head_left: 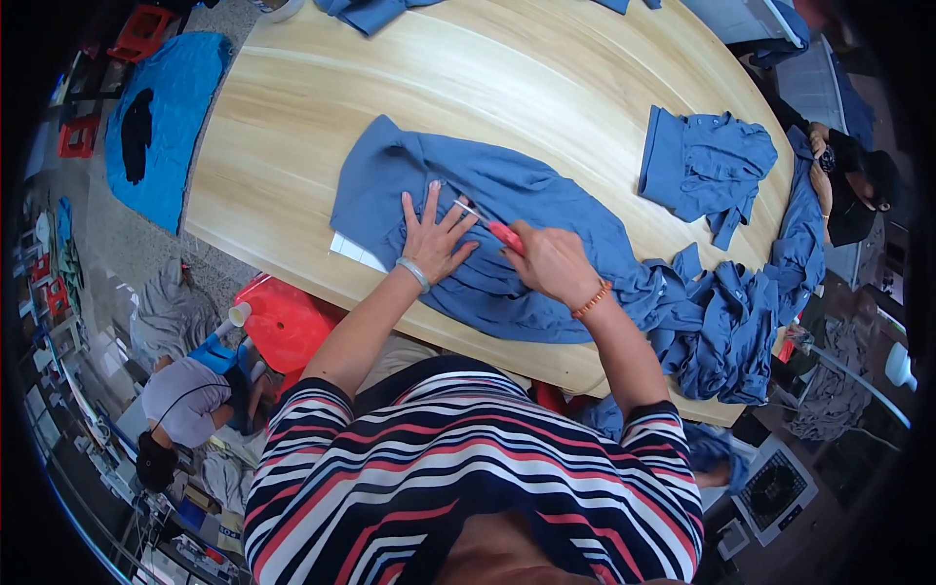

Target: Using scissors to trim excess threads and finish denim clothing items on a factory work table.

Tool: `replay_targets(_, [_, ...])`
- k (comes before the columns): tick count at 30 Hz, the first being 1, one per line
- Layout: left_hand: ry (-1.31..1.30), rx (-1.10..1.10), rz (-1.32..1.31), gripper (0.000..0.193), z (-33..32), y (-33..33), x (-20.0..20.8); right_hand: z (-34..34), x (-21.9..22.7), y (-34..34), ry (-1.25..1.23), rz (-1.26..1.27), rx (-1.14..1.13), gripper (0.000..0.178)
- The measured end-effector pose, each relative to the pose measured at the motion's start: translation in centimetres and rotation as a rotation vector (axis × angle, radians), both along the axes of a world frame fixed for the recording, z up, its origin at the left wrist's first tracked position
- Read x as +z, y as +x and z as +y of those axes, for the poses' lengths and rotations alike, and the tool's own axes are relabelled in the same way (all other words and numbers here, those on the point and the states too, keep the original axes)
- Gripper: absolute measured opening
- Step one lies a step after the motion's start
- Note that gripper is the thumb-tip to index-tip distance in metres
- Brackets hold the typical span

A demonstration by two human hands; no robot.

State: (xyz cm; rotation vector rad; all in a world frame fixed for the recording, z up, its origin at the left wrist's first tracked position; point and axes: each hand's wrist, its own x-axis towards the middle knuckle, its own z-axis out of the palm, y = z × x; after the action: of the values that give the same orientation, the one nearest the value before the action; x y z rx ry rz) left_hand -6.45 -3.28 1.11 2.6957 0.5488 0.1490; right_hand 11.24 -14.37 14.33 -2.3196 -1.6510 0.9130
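Note:
A blue-grey garment (561,205) lies spread in loose folds across the near part of the table. My left hand (431,244) rests flat on it, fingers spread apart. Closed around a red-handled tool (506,237) with a slim metal blade is my right hand (554,263), just above the cloth. The blade reaches toward the fingertips of my left hand; its exact kind I cannot make out. Under the garment's left edge a white sheet with lines (356,252) sticks out. To the right the cloth runs into a crumpled heap of the same fabric (717,327).
The wooden table (292,117) carries a folded blue-grey garment (707,161) at the right and more cloth (363,14) at the far edge. A co-worker (853,195) handles fabric on the right. Another person (190,400) is bent over at lower left, near a red stool (283,317).

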Motion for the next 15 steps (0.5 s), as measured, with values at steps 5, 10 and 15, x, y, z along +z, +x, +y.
replay_targets(5, [-0.022,-0.028,-0.086,0.047,1.0,-0.6,0.1,1.5,-0.9,0.2,-0.029,0.05,0.038,0.029])
replay_targets(10, [-0.189,0.377,-0.471,0.04,5.1,-1.1,0.5,-3.6,-8.6,3.4,0.131,0.618,-0.537,0.039])
replay_targets(15, [-0.162,0.43,-0.23,0.017,7.4,-1.8,0.6,-4.7,-8.4,4.9,0.087,0.795,-0.774,0.035])
